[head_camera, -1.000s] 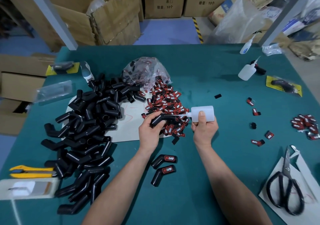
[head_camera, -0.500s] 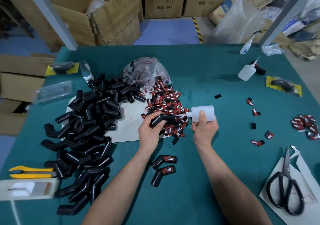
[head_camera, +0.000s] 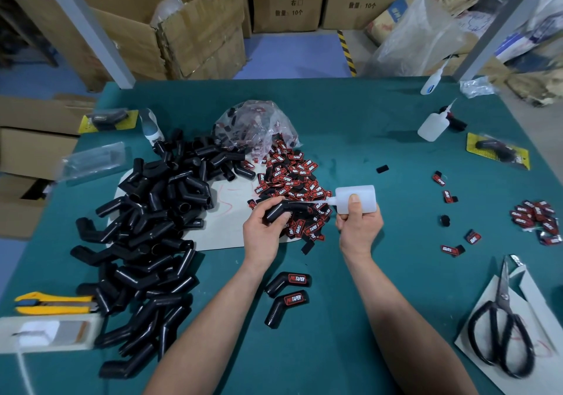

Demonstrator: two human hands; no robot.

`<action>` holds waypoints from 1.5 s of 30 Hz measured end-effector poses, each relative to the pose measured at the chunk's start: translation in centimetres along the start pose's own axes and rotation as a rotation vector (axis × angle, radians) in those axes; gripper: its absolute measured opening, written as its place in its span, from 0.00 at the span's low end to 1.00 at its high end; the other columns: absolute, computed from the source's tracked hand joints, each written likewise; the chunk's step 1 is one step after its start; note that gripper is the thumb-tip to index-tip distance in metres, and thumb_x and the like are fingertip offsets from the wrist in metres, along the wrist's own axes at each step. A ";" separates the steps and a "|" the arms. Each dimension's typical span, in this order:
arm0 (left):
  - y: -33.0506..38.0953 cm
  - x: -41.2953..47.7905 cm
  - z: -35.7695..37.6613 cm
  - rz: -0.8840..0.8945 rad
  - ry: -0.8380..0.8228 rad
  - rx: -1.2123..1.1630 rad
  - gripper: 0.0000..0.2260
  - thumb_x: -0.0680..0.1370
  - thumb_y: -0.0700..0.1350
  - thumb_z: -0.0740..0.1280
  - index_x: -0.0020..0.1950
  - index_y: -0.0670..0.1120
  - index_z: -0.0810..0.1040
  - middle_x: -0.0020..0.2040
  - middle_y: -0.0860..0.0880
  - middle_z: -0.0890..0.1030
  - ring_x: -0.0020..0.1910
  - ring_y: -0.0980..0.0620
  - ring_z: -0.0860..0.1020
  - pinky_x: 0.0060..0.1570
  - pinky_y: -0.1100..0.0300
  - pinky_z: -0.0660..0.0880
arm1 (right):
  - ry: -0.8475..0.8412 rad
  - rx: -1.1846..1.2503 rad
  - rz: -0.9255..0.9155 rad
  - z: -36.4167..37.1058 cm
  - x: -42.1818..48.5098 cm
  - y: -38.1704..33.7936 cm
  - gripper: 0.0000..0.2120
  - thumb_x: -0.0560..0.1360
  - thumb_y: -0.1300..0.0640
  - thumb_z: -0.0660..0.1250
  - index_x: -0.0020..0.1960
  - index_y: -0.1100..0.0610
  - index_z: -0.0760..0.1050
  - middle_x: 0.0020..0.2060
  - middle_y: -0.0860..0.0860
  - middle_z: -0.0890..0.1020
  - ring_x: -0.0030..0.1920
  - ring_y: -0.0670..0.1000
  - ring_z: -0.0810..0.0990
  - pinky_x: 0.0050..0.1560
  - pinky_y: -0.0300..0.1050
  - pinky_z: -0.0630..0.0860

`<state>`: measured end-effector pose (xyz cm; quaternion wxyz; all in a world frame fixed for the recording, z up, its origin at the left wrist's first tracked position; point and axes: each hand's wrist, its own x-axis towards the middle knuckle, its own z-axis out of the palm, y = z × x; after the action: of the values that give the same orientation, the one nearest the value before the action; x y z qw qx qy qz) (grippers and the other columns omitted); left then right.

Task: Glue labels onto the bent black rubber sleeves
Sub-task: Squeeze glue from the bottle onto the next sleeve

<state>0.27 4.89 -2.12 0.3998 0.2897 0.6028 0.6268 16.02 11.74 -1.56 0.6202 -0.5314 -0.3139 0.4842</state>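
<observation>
Head view shows our left hand (head_camera: 264, 234) curled around one bent sleeve (head_camera: 281, 209), its long end pointing right. Our right hand (head_camera: 361, 227) grips one glue bottle (head_camera: 358, 198) lying sideways, tip touching that end from the right. We count two labelled sleeves (head_camera: 289, 282) nearer us. The label pile (head_camera: 292, 178) sits behind, too many to count.

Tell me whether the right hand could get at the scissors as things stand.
Probably not at once: the right hand grips the glue bottle. The scissors lie uncovered on white paper to its right, nearer the person.
</observation>
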 end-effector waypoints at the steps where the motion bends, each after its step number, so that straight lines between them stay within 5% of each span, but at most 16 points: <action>1: 0.0 0.0 0.0 0.001 0.001 0.000 0.22 0.76 0.34 0.75 0.53 0.64 0.85 0.55 0.54 0.87 0.53 0.56 0.85 0.52 0.67 0.79 | 0.002 -0.001 0.002 0.0 0.0 0.0 0.23 0.69 0.42 0.70 0.48 0.62 0.72 0.26 0.46 0.78 0.22 0.46 0.73 0.22 0.37 0.68; 35: -0.5 0.2 -0.1 -0.005 -0.007 0.014 0.18 0.77 0.35 0.75 0.56 0.58 0.84 0.57 0.51 0.86 0.57 0.52 0.84 0.59 0.61 0.79 | 0.027 -0.023 0.010 0.0 -0.2 -0.3 0.20 0.68 0.42 0.70 0.45 0.59 0.72 0.31 0.55 0.75 0.23 0.47 0.72 0.21 0.38 0.67; 45: -0.3 0.2 -0.1 0.006 0.007 -0.002 0.20 0.77 0.35 0.75 0.55 0.62 0.85 0.56 0.52 0.86 0.51 0.58 0.85 0.43 0.70 0.80 | 0.018 -0.012 0.013 0.1 -0.2 -0.2 0.18 0.68 0.42 0.70 0.43 0.56 0.72 0.27 0.47 0.77 0.23 0.46 0.72 0.21 0.37 0.67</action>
<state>0.17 4.99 -2.48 0.3963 0.2890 0.6025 0.6297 15.97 11.61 -1.29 0.6168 -0.5414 -0.3078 0.4814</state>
